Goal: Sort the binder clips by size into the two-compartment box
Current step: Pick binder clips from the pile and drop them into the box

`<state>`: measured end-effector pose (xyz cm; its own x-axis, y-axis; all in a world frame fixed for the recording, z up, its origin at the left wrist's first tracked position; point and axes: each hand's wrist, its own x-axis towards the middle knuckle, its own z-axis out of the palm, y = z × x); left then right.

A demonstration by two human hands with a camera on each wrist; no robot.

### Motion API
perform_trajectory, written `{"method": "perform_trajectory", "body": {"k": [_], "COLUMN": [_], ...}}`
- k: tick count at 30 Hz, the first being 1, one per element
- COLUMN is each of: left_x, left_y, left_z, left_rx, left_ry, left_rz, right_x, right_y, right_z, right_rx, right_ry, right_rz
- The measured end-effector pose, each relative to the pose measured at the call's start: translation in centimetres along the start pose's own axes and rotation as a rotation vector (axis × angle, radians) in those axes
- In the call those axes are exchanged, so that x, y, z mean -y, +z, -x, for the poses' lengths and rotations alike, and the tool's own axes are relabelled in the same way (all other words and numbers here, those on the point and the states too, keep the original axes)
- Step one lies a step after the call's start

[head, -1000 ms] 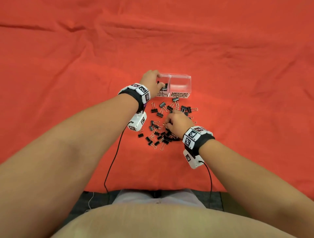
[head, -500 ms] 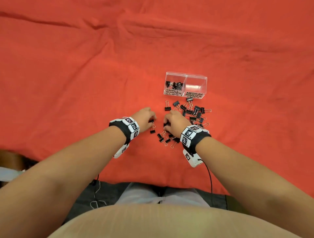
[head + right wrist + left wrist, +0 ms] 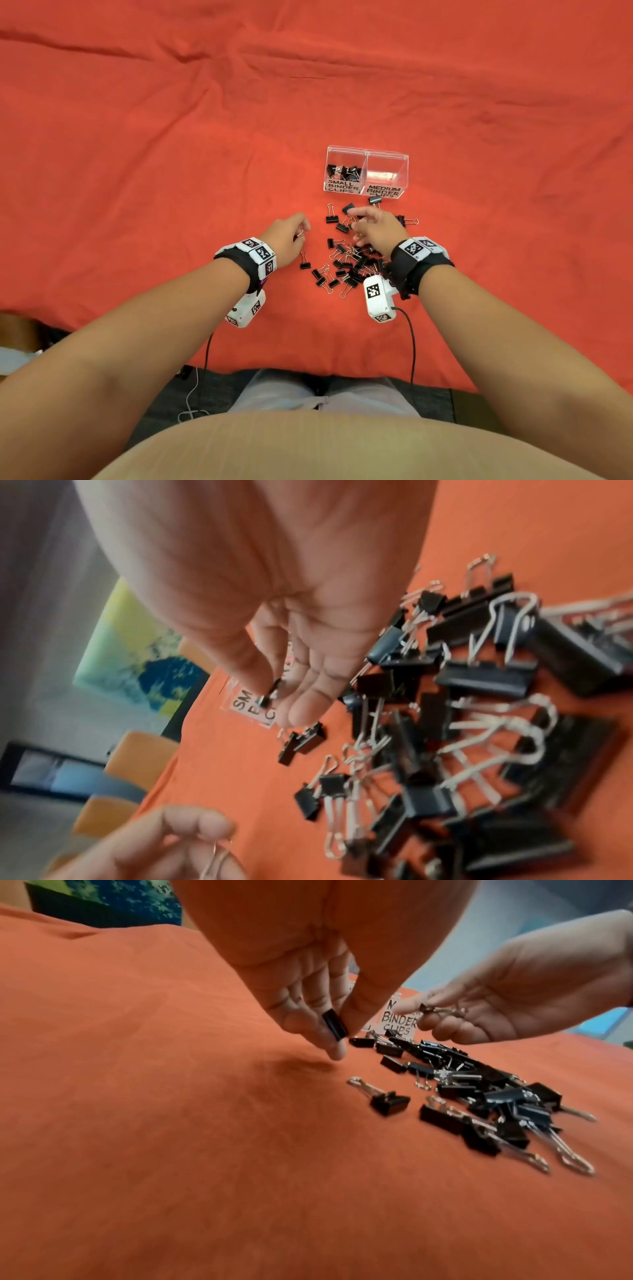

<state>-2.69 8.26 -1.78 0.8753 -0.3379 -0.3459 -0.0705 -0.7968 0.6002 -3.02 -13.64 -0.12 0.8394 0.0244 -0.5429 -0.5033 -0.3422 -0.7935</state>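
Observation:
A clear two-compartment box stands on the red cloth, labelled SMALL BINDER CLIPS on the left and MEDIUM BINDER CLIPS on the right. Several black clips lie in the small side; the medium side shows none. A pile of black binder clips of two sizes lies in front of the box. My left hand hovers left of the pile and pinches a small clip between thumb and forefinger. My right hand is above the pile's far end, near the box, and pinches another small clip.
Loose clips lie scattered between the pile and the box front. One clip lies alone by my left wrist. Red cloth covers the table all around. Sensor cables hang from both wrists over the near edge.
My left hand came back from the box to the pile's left side and picked up a small clip. My right hand rose off the pile toward the box with a clip.

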Motion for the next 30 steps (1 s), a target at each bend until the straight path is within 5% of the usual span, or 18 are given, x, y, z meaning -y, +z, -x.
{"method": "perform_trajectory", "body": {"k": [4, 12, 16, 22, 30], "left_x": [-0.2, -0.5, -0.4, -0.6, -2.2], "left_y": [-0.2, 0.8, 0.9, 1.2, 0.0], "left_z": [0.6, 1.9, 1.6, 1.1, -0.6], "left_rx": [0.152, 0.212, 0.247, 0.222, 0.073], "left_ry": [-0.001, 0.104, 0.15, 0.154, 0.138], "left_rz": [-0.157, -0.372, -0.401, -0.369, -0.24], "right_x": [0.9, -0.1, -0.5, 0.3, 6.4], "right_y": [1.3, 4.3, 4.7, 3.7, -1.2], "right_z": [-0.3, -0.9, -1.0, -0.8, -4.2], "right_rx": [0.021, 0.01, 0.062, -0.014, -0.33], "right_ry": [0.12, -0.166, -0.238, -0.195, -0.127], "right_rz": [-0.245, 0.633, 0.786, 0.615, 0.225]}}
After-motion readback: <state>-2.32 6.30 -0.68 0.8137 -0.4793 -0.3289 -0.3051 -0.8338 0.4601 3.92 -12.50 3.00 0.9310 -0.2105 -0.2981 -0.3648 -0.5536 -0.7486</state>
